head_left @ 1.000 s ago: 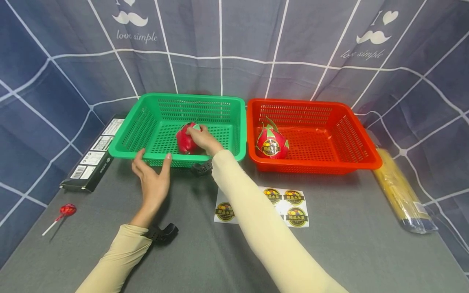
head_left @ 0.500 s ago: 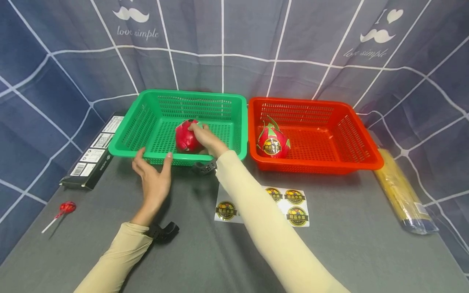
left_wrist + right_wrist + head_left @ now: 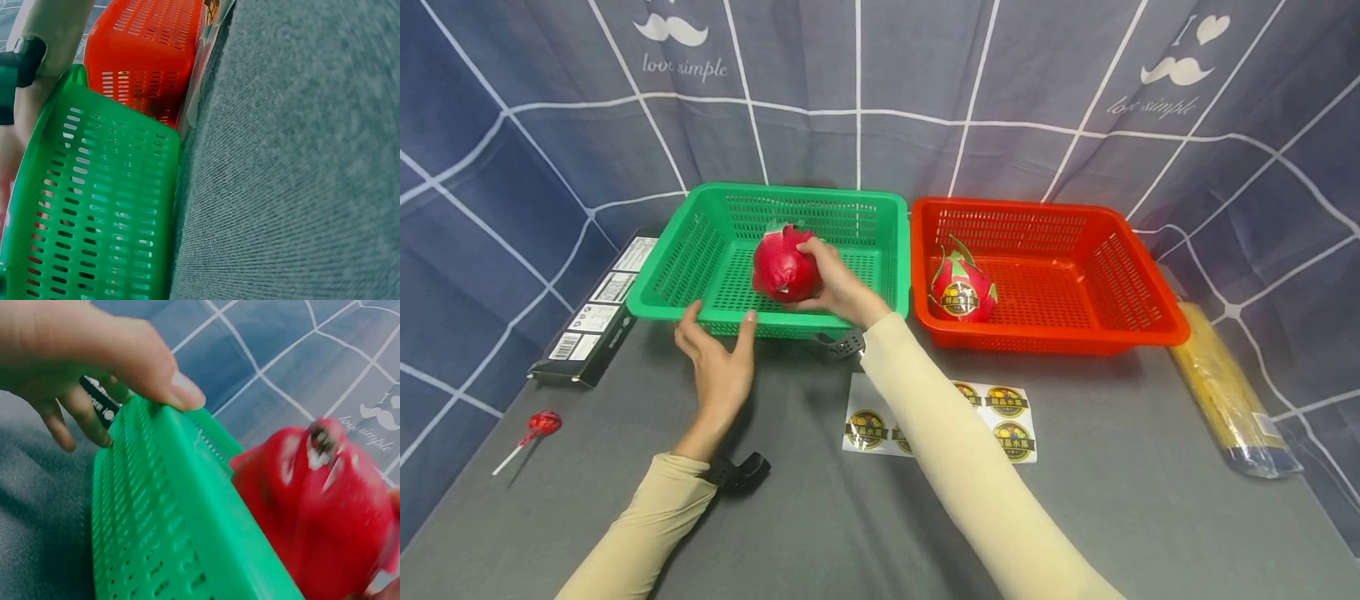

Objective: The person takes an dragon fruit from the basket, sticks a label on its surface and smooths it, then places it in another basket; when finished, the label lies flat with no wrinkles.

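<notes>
A red dragon fruit [image 3: 784, 267], raised over the floor of the green basket [image 3: 640, 307], is gripped by my right hand [image 3: 841, 290]. Its stem end shows in the right wrist view [image 3: 312, 500]. My left hand [image 3: 722, 371] is at that basket's front rim with its fingers spread, the thumb tip touching the rim in the right wrist view. A second dragon fruit [image 3: 964, 287], bearing a round black-and-gold label, sits in the left part of the red basket [image 3: 1060, 337]. Some fingers of the right hand are hidden behind the fruit.
A sheet of round stickers [image 3: 867, 429] lies before the baskets, partly under the right sleeve. At left are a black-and-white box [image 3: 591, 321] and a red lollipop [image 3: 542, 423]. A yellow plastic-wrapped pack [image 3: 1232, 392] lies at right. A checked curtain [image 3: 910, 75] hangs behind.
My right hand has lifted the dragon fruit higher inside the green basket and tilted it, turning its end toward the head camera. The left hand has stayed at the rim.
</notes>
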The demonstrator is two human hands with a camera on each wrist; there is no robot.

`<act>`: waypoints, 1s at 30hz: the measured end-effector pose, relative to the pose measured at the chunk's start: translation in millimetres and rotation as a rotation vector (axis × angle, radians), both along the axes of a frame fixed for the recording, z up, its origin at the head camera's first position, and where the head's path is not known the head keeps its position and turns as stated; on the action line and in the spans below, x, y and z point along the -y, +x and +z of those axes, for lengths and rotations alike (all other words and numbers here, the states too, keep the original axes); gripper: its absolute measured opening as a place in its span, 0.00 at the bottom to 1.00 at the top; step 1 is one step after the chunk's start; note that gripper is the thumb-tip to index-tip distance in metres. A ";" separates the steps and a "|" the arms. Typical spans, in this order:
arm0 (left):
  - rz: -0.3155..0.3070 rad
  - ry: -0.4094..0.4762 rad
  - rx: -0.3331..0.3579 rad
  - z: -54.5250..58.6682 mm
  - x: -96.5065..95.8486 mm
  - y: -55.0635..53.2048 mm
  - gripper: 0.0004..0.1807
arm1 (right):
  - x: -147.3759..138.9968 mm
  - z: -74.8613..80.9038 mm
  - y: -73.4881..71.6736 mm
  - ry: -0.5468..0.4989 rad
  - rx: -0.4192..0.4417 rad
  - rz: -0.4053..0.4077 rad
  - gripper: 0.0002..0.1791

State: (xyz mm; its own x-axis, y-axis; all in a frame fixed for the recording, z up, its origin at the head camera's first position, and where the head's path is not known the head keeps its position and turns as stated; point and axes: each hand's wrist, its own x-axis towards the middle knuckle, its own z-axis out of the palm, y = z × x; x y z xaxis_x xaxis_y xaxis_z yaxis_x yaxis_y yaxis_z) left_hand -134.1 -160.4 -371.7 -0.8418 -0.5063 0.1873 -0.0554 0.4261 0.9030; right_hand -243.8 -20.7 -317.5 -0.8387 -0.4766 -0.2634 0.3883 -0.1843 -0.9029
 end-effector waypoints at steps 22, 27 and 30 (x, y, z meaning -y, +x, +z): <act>-0.002 0.001 0.010 -0.8 -0.1 -2.0 0.41 | -62.6 19.8 65.3 -0.312 -0.246 0.032 0.30; -0.005 -0.002 0.003 -1.5 0.1 -1.5 0.41 | -82.3 18.8 89.1 -0.290 -0.269 0.011 0.35; -0.015 -0.001 0.008 -0.8 0.1 -0.9 0.41 | -94.1 17.0 104.6 -0.260 -0.272 -0.005 0.36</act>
